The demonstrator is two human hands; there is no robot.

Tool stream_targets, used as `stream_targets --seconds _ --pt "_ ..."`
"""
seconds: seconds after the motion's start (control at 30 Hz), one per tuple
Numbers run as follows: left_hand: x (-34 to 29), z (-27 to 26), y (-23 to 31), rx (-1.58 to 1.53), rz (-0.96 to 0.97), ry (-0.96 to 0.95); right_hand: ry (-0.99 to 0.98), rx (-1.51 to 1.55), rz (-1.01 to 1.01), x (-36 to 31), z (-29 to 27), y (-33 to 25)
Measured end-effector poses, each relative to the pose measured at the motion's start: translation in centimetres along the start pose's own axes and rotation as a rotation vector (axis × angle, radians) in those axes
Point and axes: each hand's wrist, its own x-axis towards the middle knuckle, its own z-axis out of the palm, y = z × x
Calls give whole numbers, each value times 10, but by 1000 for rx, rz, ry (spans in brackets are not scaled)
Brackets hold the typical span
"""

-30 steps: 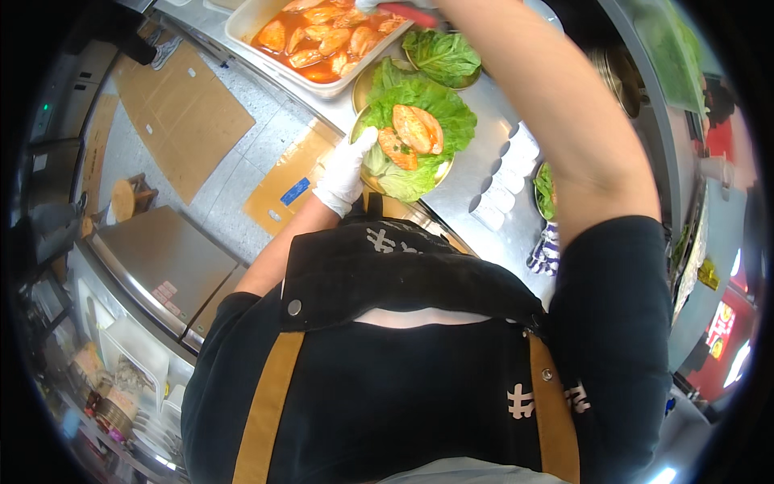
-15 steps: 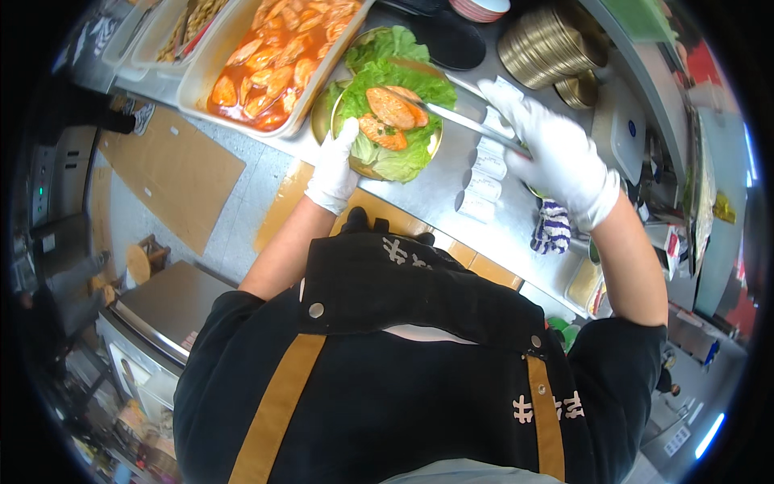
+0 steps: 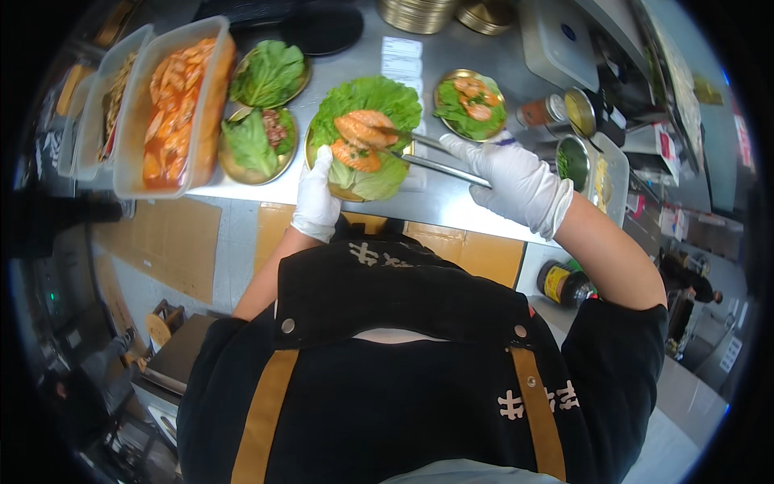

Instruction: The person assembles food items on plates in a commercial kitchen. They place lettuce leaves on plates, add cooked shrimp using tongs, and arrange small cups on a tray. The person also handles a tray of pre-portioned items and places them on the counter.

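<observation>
Over the steel counter [image 3: 455, 198], left hand [image 3: 317, 200], white-gloved, held a gold plate [image 3: 347, 195] by its left rim, lettuce [image 3: 371, 95] spread on it, orange meat pieces [image 3: 357, 137] on top. Right hand [image 3: 520, 181], also gloved, gripped metal tongs [image 3: 443, 169], tips at the pieces, couldn't tell if pinching. Gold plate was between a small lettuce plate [image 3: 443, 79], right, and a lettuce-and-meat plate [image 3: 278, 166], left; translucent tub [image 3: 209, 133] of red-sauced meat [image 3: 171, 105] farther left

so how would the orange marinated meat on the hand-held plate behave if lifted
Probably slippery: the marinated meat looks glossy. Likely yielding rather than rigid, being thick, rounded and fleshy. One piece may slide, since the pieces overlap on the lettuce.
</observation>
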Motion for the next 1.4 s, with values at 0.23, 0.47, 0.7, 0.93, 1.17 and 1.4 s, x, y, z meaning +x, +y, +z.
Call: stream_targets --seconds 0.23,0.47,0.7,0.93,1.17,1.4 --pt "5 6 6 15 -108 -21 22 246 58 -19 -22 4" --pt "8 28 -32 32 -108 -42 68 817 296 -86 -14 71" --pt "17 47 -66 -37 -103 32 -30 660 496 -100 1 114" --pt "8 32 -28 132 105 58 -235 -170 286 -139 42 108" --pt "1 12 -21 77 84 29 -117 -723 107 -129 91 107" --pt "-6 13 -22 104 72 51 -174 -608 133 -129 99 110"
